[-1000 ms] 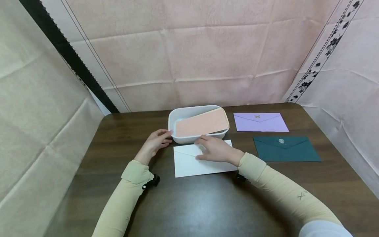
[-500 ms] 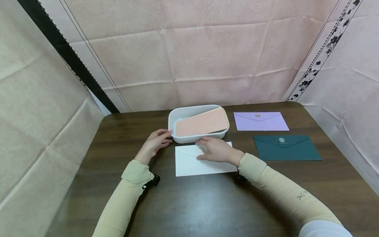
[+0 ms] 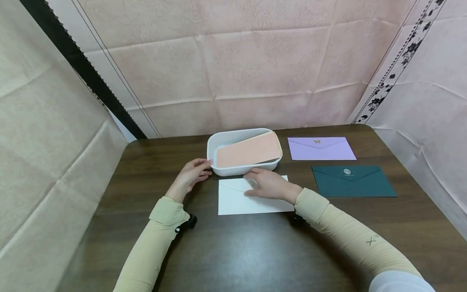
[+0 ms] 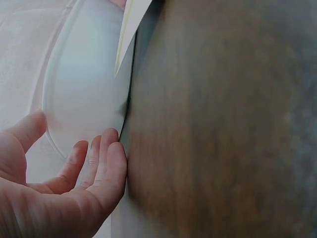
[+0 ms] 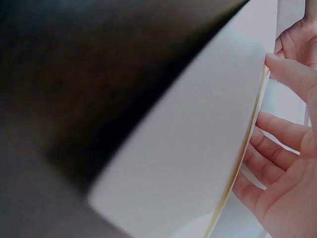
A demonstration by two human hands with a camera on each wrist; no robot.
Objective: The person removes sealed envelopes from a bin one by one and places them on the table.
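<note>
My left hand [image 3: 191,176] is at the left end of a white plastic bin [image 3: 238,171]. Its thumb touches the rim and its loosely bent fingers rest against the outer wall. In front of the bin my right hand [image 3: 268,184] pinches a white envelope [image 3: 233,202] near its top edge, thumb on the near face and fingers behind, as the right wrist view shows. A corner of that envelope [image 4: 130,37] rises in front of the bin in the left wrist view. Inside the bin, a peach envelope [image 3: 249,150] lies slanted over a cream one, mostly hidden.
A purple envelope [image 3: 321,149] with a gold butterfly lies at the back right. Nearer, a dark green envelope [image 3: 354,181] with a silvery emblem lies flat. The brown wooden table [image 3: 233,251] ends at pale hanging cloths [image 3: 255,73] behind and at both sides.
My right hand has moved slightly right with the white envelope, whose lower edge has turned more level and shifted a little toward the bin. The left hand and the bin stay in place.
</note>
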